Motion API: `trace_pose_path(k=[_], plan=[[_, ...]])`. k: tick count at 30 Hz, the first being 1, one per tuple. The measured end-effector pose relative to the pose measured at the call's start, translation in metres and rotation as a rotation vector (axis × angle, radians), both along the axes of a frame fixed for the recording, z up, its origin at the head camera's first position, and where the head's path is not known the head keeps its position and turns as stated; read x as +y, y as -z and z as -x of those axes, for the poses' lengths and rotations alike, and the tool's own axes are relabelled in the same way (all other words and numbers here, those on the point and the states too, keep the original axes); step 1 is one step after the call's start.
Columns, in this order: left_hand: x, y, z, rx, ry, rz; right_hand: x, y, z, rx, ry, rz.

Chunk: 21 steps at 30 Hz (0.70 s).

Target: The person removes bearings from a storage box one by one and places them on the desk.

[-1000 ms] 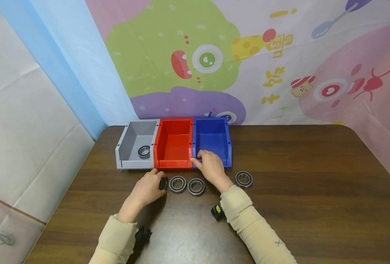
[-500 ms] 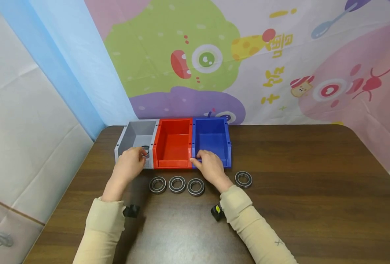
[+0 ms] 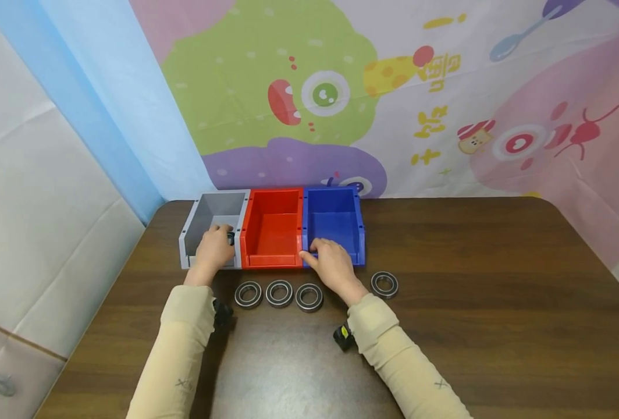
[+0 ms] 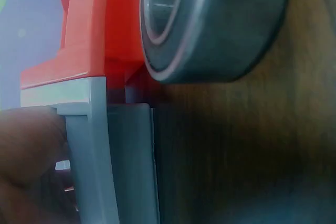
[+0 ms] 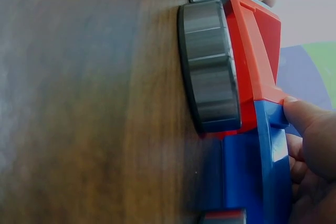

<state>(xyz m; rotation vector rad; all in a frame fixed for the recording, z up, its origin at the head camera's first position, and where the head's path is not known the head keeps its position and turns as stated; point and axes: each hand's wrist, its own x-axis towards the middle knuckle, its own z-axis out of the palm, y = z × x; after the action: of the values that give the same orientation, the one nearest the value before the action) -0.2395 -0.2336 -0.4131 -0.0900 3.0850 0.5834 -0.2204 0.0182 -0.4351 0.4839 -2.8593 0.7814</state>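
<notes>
My left hand (image 3: 215,249) reaches over the front of the grey bin (image 3: 185,247), its fingers down inside. A dark bearing (image 3: 231,237) shows at the fingertips, mostly hidden, and the fingers appear to grip it. My right hand (image 3: 334,266) holds the front left corner of the blue bin (image 3: 360,241). In the right wrist view the thumb (image 5: 298,113) presses on the rim beside the red bin (image 5: 254,51), and the other fingers curl behind the blue wall. Three bearings (image 3: 248,295) (image 3: 279,294) (image 3: 309,297) lie flat in a row before the bins.
Another bearing (image 3: 384,285) lies flat right of the right hand. The red bin stands between the grey and blue ones, all side by side against the printed curtain (image 3: 288,87). Brown wooden table (image 3: 477,279) extends right and toward the front.
My left hand has moved from a bearing on the table, leaving it there, up into the grey bin, then deeper toward the bearing inside. The right hand has stayed at the blue bin.
</notes>
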Motion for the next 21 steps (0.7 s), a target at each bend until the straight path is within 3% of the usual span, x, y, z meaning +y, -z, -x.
trace_pose_path(k=[12, 21], plan=[[-0.008, 0.007, 0.01, -0.053, 0.049, -0.022, 0.0, 0.0, 0.0, 0.004, -0.005, 0.002], [-0.009, 0.012, 0.012, 0.005, 0.019, -0.002, -0.001, 0.002, 0.001, 0.018, -0.002, 0.005]])
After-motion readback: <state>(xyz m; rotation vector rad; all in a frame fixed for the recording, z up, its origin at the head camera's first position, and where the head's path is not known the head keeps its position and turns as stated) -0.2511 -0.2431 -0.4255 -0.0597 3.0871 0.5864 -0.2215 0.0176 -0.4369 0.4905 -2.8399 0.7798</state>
